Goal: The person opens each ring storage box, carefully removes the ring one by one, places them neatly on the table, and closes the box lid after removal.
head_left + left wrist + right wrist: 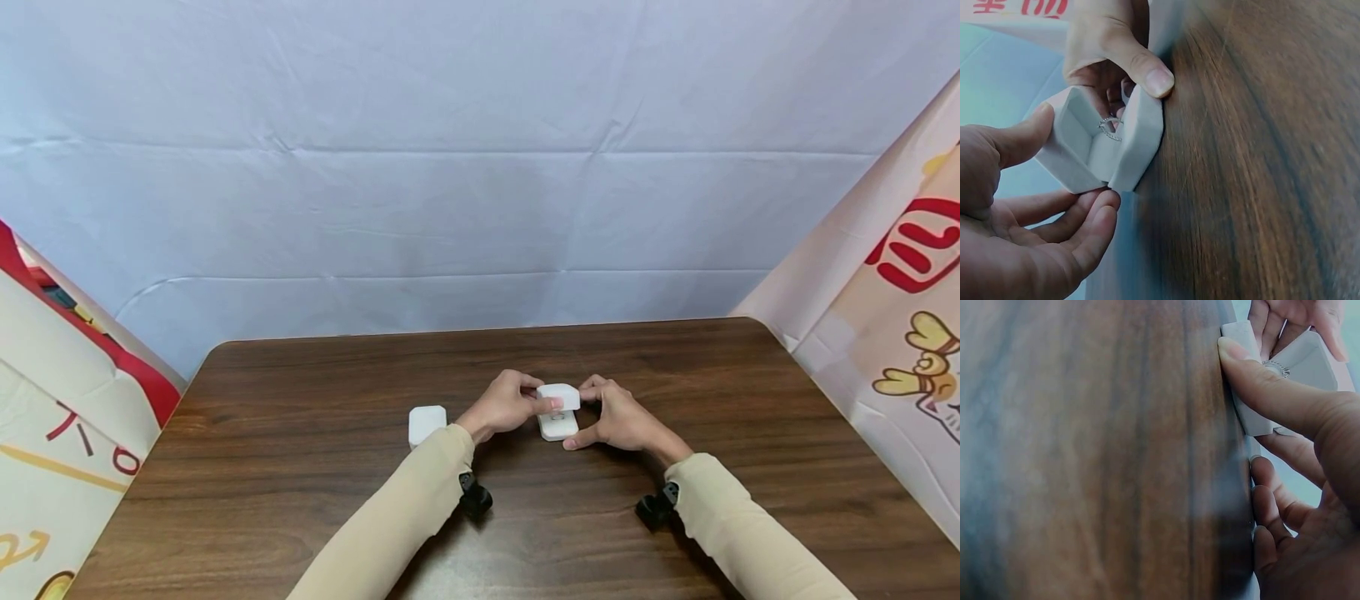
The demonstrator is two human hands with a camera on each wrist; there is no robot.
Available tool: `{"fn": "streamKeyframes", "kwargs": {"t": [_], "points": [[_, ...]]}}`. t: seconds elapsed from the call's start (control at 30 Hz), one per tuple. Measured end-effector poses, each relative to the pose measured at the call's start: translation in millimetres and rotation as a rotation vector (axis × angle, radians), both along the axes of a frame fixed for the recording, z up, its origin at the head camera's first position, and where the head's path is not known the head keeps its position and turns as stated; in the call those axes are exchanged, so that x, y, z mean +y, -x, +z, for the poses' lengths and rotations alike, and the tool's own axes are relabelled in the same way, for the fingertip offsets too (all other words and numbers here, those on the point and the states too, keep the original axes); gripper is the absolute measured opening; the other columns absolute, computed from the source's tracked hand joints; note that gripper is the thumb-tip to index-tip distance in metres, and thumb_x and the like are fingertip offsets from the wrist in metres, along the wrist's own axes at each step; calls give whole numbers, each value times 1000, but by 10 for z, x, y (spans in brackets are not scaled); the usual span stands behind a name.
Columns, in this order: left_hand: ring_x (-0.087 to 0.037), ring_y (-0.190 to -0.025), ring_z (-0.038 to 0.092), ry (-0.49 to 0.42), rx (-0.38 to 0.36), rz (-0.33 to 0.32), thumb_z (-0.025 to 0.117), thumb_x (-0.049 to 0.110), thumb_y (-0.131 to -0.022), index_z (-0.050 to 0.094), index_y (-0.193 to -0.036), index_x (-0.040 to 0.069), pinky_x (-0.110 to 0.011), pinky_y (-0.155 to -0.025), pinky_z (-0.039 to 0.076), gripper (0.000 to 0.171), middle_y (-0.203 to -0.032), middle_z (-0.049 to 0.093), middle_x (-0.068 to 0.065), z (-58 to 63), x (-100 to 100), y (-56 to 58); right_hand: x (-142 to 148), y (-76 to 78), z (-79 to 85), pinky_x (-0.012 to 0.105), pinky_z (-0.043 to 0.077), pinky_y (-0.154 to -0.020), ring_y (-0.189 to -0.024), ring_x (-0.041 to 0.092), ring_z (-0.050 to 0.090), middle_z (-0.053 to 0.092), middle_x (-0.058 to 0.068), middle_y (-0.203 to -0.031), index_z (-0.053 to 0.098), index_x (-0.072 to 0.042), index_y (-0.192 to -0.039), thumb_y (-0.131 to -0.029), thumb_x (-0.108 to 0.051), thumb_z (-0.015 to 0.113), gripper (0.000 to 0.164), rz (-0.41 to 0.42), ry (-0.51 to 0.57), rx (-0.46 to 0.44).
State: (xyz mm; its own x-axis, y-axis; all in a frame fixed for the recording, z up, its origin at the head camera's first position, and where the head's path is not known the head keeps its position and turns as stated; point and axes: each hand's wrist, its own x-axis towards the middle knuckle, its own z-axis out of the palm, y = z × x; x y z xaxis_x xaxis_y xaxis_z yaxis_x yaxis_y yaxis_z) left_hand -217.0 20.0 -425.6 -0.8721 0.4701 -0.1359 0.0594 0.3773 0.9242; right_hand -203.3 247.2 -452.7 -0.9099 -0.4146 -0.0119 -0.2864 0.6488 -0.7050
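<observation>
A white ring box [558, 428] sits on the table with its lid [558, 392] tilted up partway. Inside it a silver ring [1110, 129] set with small stones stands in the base. My left hand [504, 403] grips the lid, thumb on its front edge and fingers behind near the hinge. With thumb and index finger, my right hand [621, 418] holds the base [1249, 406] from the other side. The remaining right fingers [1264, 503] are loosely bent beside the table surface.
Left of the left forearm, a second white box [427, 422] lies on the brown wooden table [300, 467], partly hidden by the sleeve. A pale cloth [450, 167] hangs behind the table's far edge, and printed cloths hang at both sides.
</observation>
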Motion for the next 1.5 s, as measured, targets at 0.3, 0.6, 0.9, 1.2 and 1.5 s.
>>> {"fn": "streamKeyframes", "kwargs": {"t": [0.3, 0.6, 0.9, 1.2, 1.5], "points": [[-18, -96, 62, -18, -72, 59, 72, 25, -97, 63, -129, -10, -33, -83, 52, 49, -123, 65, -17, 8, 18, -1, -1, 2, -6, 54, 42, -95, -106, 29, 52, 57, 7, -110, 76, -9, -116, -67, -30, 97, 58, -12, -10, -1], [-18, -96, 59, -49, -108, 102, 69, 29, -99, 67, -121, -8, -34, -84, 50, 43, -114, 66, -12, -16, 31, 13, 3, -6, -5, 53, 42, -96, -106, 28, 52, 57, 7, -110, 74, -6, -120, -67, -28, 97, 62, -19, -2, -6], [-20, -100, 59, -70, -119, 126, 68, 33, -100, 67, -120, -8, -39, -88, 49, 46, -114, 66, -12, -15, 26, -5, 5, -6, -10, 52, 43, -96, -106, 27, 53, 58, 6, -109, 74, -4, -119, -67, -30, 97, 62, -21, -8, 2], [-29, -112, 65, -39, -61, 168, 69, 34, -98, 58, -134, -9, -40, -91, 54, 57, -120, 67, -19, 34, -23, -58, -16, -3, -19, 59, 35, -96, -105, 28, 54, 59, 6, -108, 75, -5, -117, -65, -29, 98, 62, -29, -10, 8], [-26, -112, 63, 87, 176, 181, 70, 34, -97, 60, -135, -4, -40, -93, 52, 55, -122, 68, -15, 94, -106, -172, 0, 1, -9, 62, 33, -97, -106, 28, 54, 59, 5, -109, 75, -5, -118, -66, -29, 98, 62, -29, -31, 8]]}}
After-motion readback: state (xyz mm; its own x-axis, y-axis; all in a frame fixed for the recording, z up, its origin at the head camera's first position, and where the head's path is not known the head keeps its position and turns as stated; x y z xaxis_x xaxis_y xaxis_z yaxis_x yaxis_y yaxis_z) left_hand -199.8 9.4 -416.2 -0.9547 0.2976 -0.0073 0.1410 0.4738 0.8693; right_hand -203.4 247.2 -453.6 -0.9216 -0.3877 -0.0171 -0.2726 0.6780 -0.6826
